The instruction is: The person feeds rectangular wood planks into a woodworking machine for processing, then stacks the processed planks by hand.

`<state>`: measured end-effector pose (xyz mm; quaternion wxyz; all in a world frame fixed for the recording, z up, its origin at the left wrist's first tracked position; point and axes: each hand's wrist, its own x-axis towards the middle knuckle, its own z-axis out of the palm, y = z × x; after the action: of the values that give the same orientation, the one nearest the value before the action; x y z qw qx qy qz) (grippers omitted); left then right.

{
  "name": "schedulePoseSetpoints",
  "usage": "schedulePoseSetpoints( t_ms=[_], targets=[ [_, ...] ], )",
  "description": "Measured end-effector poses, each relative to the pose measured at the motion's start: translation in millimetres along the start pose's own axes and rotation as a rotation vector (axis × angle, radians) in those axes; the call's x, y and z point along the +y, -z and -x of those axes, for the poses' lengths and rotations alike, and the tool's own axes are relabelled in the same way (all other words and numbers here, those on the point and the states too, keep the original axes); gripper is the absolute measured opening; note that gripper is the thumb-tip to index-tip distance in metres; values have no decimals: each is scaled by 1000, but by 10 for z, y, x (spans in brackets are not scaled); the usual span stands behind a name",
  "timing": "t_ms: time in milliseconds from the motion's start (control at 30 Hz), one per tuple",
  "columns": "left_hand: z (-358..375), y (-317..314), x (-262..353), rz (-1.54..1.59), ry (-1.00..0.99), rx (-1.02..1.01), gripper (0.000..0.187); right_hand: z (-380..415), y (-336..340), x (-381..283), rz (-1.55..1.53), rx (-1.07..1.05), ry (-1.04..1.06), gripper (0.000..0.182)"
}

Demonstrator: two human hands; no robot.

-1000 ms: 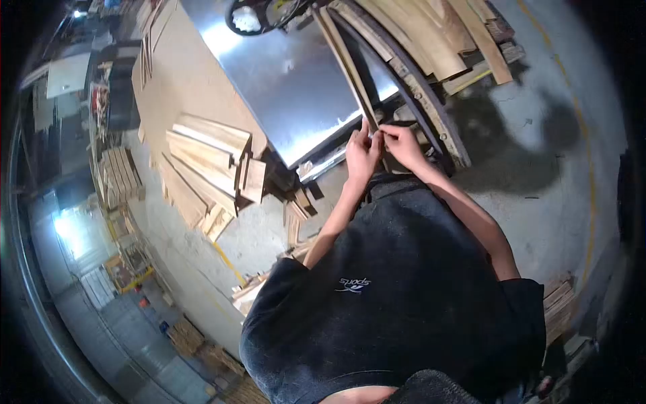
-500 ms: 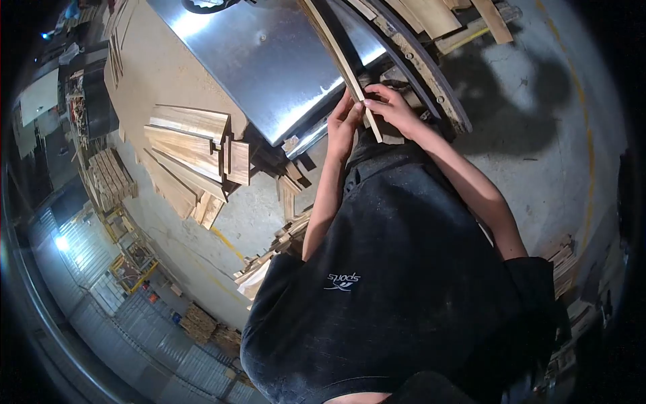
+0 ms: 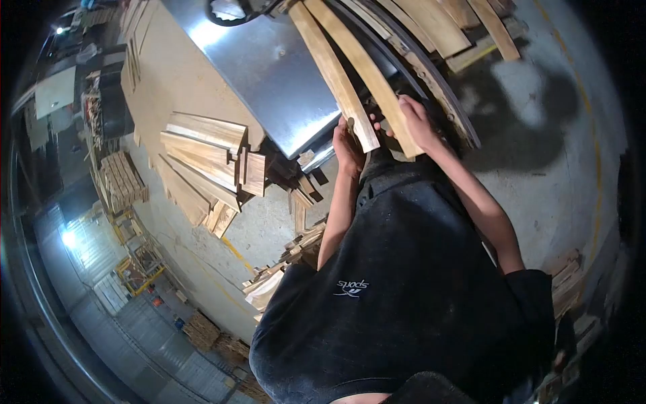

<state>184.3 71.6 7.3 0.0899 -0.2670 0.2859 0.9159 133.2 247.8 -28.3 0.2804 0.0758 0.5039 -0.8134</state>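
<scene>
My left hand [image 3: 348, 147] is closed around the near end of a pale wooden board [image 3: 334, 74], its thumb on the upper face. Closed on a second, yellower wooden board [image 3: 367, 64], my right hand [image 3: 418, 126] grips its outer edge near the end. The two boards fan apart toward me and come close together at their far ends. Some fingers below the boards are partly hidden. Under the left board lies a shiny metal table [image 3: 262, 74].
Cut wood pieces [image 3: 202, 145] are stacked on a brown sheet panel [image 3: 161, 74] at left. A curved rail [image 3: 437, 84] runs just right of the boards, with more planks [image 3: 437, 27] beyond. A black wheel-like part [image 3: 227, 15] sits at the far table edge.
The boards were pressed together on edge between both hands. Now they are spread apart with broad faces showing, my right hand having moved right with one board.
</scene>
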Motion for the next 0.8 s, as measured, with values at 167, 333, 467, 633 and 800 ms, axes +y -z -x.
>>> schedulePoseSetpoints(
  t_ms=[167, 333, 467, 633, 800],
  targets=[
    [39, 156, 23, -96, -122, 69, 40, 283, 79, -832, 407, -45, 89, 30],
    [114, 138, 106, 21, -144, 155, 48, 228, 397, -941, 391, -55, -7, 29],
    [290, 194, 434, -66, -164, 128, 62, 127, 412, -919, 389, -53, -32, 29],
    [388, 359, 689, -130, -257, 126, 63, 118, 357, -994, 362, -49, -66, 30],
    [624, 484, 1003, -337, -300, 319, 44, 145, 314, -1040, 356, -53, -75, 32]
  ],
)
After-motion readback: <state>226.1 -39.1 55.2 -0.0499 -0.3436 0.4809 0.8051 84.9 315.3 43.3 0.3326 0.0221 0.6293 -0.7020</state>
